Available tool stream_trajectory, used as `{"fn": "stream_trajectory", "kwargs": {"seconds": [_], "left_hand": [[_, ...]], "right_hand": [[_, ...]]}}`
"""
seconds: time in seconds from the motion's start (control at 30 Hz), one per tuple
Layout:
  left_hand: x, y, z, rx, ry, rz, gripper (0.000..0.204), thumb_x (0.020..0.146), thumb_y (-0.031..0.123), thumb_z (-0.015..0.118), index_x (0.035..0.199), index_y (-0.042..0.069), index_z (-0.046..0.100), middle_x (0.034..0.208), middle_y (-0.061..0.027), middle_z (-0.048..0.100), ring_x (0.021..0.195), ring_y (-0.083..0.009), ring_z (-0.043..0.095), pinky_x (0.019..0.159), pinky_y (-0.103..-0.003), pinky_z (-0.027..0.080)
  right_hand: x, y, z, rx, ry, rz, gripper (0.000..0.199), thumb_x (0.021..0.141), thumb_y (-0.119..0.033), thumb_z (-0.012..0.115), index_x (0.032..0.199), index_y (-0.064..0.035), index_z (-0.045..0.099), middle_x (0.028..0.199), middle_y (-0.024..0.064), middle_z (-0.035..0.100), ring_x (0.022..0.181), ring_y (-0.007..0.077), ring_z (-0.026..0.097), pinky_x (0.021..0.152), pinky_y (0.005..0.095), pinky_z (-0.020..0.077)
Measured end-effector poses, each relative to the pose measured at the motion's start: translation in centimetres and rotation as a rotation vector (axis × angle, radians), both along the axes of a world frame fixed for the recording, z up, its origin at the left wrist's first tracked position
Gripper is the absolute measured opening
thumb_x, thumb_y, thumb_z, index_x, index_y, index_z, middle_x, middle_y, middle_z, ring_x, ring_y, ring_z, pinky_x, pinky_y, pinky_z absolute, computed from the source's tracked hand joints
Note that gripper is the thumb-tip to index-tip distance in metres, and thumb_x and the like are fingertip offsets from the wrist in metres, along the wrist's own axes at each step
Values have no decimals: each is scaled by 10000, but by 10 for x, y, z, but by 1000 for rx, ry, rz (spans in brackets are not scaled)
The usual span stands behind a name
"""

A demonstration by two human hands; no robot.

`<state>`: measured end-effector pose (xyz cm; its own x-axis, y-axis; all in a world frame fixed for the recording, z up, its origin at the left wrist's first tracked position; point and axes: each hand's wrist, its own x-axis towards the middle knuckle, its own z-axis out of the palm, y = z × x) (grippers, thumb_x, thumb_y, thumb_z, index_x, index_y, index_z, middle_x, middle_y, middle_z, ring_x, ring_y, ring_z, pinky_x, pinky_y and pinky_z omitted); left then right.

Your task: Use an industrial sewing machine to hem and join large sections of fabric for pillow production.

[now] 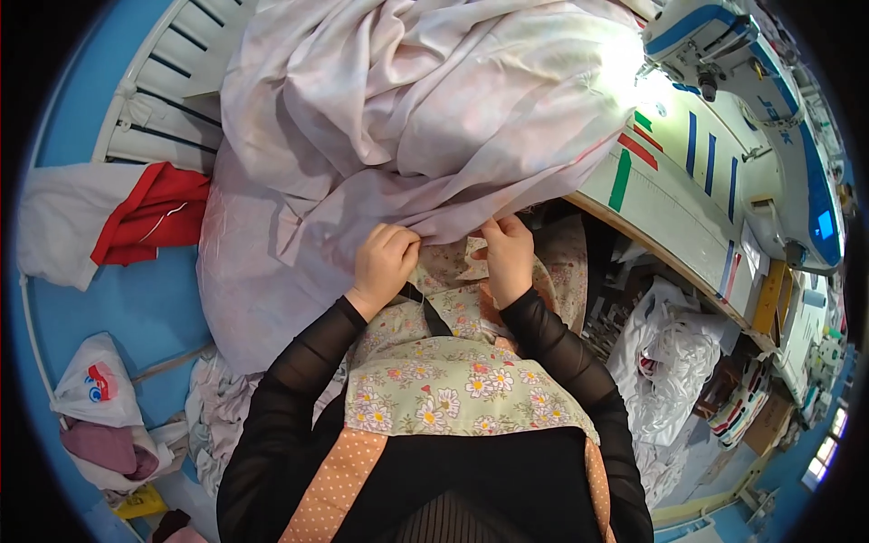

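The left hand (pixel 386 262) and the right hand (pixel 509 258) are pinching the near edge of the pale pink fabric (pixel 407 118), which is lying on their far side, that edge running left to right between them; the right hand is sitting nearer the desk (pixel 670 195).

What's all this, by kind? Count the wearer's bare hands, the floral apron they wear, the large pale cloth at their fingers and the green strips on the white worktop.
Bare hands: 2, left hand and right hand
Floral apron: 1
Large pale cloth: 1
Green strips: 2
Total: 6
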<state>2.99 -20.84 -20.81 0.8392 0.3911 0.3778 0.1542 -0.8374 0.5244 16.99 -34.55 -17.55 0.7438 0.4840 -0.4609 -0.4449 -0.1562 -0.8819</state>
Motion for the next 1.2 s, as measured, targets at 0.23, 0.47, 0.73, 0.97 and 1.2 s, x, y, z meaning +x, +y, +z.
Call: {"fn": "stream_trajectory", "kwargs": {"seconds": [0.23,0.47,0.73,0.97,1.2], "left_hand": [[-1,-6,3,1,-33,45,79,732,85,683,787,70,630,828,-45,632,802,-267,599,680,-375,488],[-13,6,-11,-157,-46,99,43,789,78,651,811,50,627,796,-83,625,755,-299,602,647,-380,481],[-48,14,17,-398,-96,136,47,866,40,588,907,19,577,788,-143,608,713,-325,609,628,-378,473],[-69,24,100,-296,-158,-75,81,843,36,622,917,24,591,798,-106,608,649,-251,595,606,-333,471],[-89,38,88,-520,7,-59,180,801,118,675,906,0,589,725,-112,576,594,-226,525,557,-327,423]], "right_hand": [[-7,3,-9,24,96,60,241,922,-202,599,1019,14,645,925,38,666,791,101,624,571,238,514],[-16,4,-14,139,93,151,208,917,-154,607,1010,31,627,968,55,644,801,124,625,630,262,550],[-20,16,42,-156,-354,532,208,890,-96,643,1028,45,576,1019,98,643,893,140,637,626,268,577],[-36,52,120,183,-1420,593,183,715,6,698,873,-8,608,792,132,643,825,299,648,712,375,546],[13,77,165,110,-1432,1039,130,728,22,631,856,-1,623,741,122,607,702,261,611,645,341,481]]}}
